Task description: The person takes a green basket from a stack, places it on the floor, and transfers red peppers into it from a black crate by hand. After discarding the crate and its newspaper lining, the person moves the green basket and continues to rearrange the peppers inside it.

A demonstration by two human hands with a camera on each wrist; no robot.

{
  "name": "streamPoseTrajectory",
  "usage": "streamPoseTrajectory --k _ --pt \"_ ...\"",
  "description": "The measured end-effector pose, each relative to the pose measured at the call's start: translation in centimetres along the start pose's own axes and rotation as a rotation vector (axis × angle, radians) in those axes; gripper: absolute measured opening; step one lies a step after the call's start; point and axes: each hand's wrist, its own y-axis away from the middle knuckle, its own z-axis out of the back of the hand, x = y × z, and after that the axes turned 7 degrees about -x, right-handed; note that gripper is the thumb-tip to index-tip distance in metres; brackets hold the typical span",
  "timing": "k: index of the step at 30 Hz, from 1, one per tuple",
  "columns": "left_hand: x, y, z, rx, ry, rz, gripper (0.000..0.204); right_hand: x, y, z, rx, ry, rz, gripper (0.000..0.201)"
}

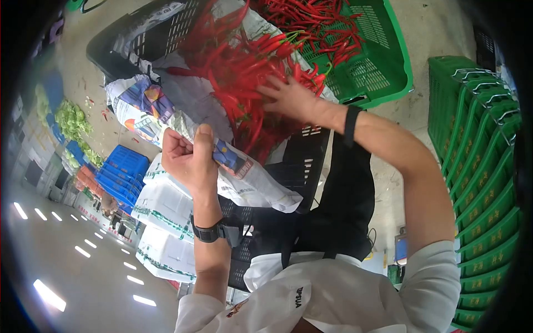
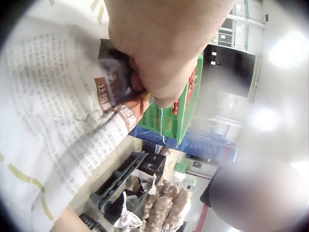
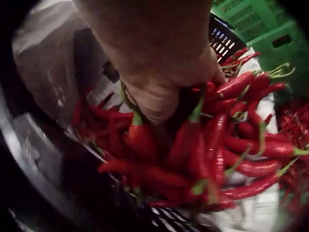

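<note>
My left hand [image 1: 190,158] grips the edge of a printed newspaper sheet [image 1: 244,180], thumb on top and fingers curled; the sheet hangs over the near side of a black crate [image 1: 114,58]. In the left wrist view the newspaper [image 2: 48,92] spreads out beside the left hand [image 2: 154,58]. My right hand [image 1: 291,101] lies with fingers spread on the heap of red chili peppers [image 1: 250,61] in the paper-lined crate. Up close in the right wrist view, the right hand's thumb [image 3: 154,104] is down among chilies [image 3: 193,150] with green stems, and its fingertips are hidden.
A green crate [image 1: 388,50] with more red chilies adjoins the black crate at the far right. Nested green crates [image 1: 477,194] stand at the right. White foam boxes [image 1: 161,208], blue crates [image 1: 122,172] and leafy greens [image 1: 72,122] are at the left.
</note>
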Motion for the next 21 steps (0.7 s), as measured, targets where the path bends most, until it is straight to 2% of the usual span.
streamPoseTrajectory --k 4,5,6,10,12,13,14,16,17,19,21 --pt "0.1 0.0 0.1 0.017 0.038 0.007 0.016 -4.6 3.6 0.3 -0.160 -0.144 0.042 0.038" --pt "0.2 0.0 0.0 0.016 0.038 0.005 0.016 -5.3 4.3 0.2 -0.247 -0.121 0.053 0.031" --pt "0.2 0.0 -0.1 0.025 0.052 -0.010 0.017 -6.0 4.9 0.7 -0.251 -0.167 0.015 0.027" --pt "0.4 -0.2 -0.4 0.000 0.009 -0.040 0.020 -11.1 8.0 2.1 -0.347 -0.034 -0.122 0.036" --pt "0.7 -0.1 -0.4 -0.013 0.020 -0.037 0.021 -13.9 9.7 2.1 -0.315 -0.039 -0.240 0.045" --pt "0.7 -0.1 -0.4 -0.029 0.029 -0.032 0.022 -14.9 10.4 1.9 -0.233 -0.090 -0.326 0.063" --pt "0.7 -0.1 -0.4 -0.026 0.031 -0.031 0.022 -15.2 10.7 1.6 -0.232 -0.089 -0.329 0.063" --pt "0.5 -0.1 -0.3 -0.016 0.031 -0.024 0.021 -15.5 10.7 0.7 -0.305 -0.026 -0.477 0.081" --pt "0.5 -0.2 -0.3 -0.018 0.031 -0.026 0.021 -14.6 10.2 0.8 -0.266 0.071 -0.513 0.094" --pt "0.5 -0.2 -0.3 -0.010 0.034 -0.029 0.021 -10.1 7.5 2.2 -0.337 -0.016 -0.526 0.093" --pt "0.7 -0.2 -0.4 -0.018 0.015 -0.045 0.021 -4.5 4.3 4.7 -0.256 -0.209 -0.374 0.080"
